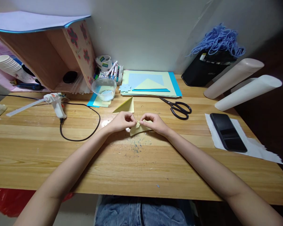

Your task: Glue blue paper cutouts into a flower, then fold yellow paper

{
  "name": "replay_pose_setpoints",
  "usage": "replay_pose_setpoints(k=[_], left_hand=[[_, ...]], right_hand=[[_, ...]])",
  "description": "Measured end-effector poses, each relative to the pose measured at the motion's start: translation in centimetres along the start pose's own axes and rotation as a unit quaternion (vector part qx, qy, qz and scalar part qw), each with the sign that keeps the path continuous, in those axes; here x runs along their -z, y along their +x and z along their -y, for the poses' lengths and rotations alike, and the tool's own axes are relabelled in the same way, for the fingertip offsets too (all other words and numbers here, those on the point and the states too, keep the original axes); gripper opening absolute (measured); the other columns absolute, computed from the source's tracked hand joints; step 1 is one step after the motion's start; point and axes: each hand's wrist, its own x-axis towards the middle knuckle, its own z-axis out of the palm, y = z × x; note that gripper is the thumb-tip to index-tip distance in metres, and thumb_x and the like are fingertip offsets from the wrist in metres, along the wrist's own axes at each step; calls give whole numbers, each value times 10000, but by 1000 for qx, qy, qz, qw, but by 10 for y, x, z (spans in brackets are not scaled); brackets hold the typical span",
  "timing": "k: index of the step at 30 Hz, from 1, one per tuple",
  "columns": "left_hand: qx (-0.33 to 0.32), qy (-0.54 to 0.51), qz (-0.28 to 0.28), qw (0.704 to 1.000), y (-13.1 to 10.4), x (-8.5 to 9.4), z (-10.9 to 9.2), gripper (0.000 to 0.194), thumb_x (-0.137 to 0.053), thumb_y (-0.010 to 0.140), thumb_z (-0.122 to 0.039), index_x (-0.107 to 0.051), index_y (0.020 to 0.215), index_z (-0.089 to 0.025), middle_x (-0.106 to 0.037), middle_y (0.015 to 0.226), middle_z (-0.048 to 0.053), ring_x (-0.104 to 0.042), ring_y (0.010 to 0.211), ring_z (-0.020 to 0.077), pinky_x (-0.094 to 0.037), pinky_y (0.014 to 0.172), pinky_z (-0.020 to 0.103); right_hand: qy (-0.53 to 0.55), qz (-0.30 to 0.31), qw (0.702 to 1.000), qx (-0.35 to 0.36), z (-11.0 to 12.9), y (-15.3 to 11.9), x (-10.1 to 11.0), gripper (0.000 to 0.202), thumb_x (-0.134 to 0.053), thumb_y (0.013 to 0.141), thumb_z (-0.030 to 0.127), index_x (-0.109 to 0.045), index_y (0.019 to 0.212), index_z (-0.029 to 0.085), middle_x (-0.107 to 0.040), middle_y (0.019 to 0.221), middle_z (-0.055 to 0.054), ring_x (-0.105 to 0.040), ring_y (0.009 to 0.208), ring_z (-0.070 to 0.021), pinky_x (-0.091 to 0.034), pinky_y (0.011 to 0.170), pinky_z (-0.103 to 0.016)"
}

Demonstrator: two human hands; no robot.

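Note:
A small pale yellow piece of paper (141, 128), partly folded, lies low over the middle of the wooden table (122, 166). My left hand (124, 121) pinches its upper left part between thumb and forefinger. On the other side my right hand (154, 123) pinches the same paper, its fingertips close to those of the left. Just behind the left hand stands a folded yellow paper triangle (127, 106). Black-handled scissors (179, 108) lie behind and to the right of my right hand, with their blades pointing left.
At the left lies a glue gun (58, 105) with a looping black cord. Behind are a clear bowl (104, 88), markers (114, 71) and stacked coloured paper (174, 83). A phone (227, 131) rests on white paper at the right, near two upright rolls (247, 92).

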Motion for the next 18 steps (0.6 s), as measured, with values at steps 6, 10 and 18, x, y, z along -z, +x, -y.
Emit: replay_pose_setpoints(k=[6,10,18], left_hand=[[-12,56,-15,998,-3,-2,1,127,-598,685,-245,-578,650,-124,-599,652,22,-524,589,102,-398,537,206],[-24,40,-23,999,-4,-5,-4,182,-601,701,-290,-565,641,-122,-579,628,17,-521,582,100,-391,526,202],[59,-133,48,988,-4,0,-12,286,-611,714,-380,-563,606,-119,-395,519,-47,-334,456,44,-284,455,193]], right_hand=[[-17,3,1000,9,-1,-1,-5,181,-609,744,339,-605,757,158,-614,777,-31,-550,726,-137,-419,681,-263],[-5,-27,999,28,-2,-1,-7,172,-610,745,329,-603,776,159,-617,791,-34,-557,754,-145,-423,709,-272],[52,-59,997,9,-5,1,-2,190,-634,728,341,-588,749,158,-595,735,-15,-533,680,-126,-408,620,-239]])
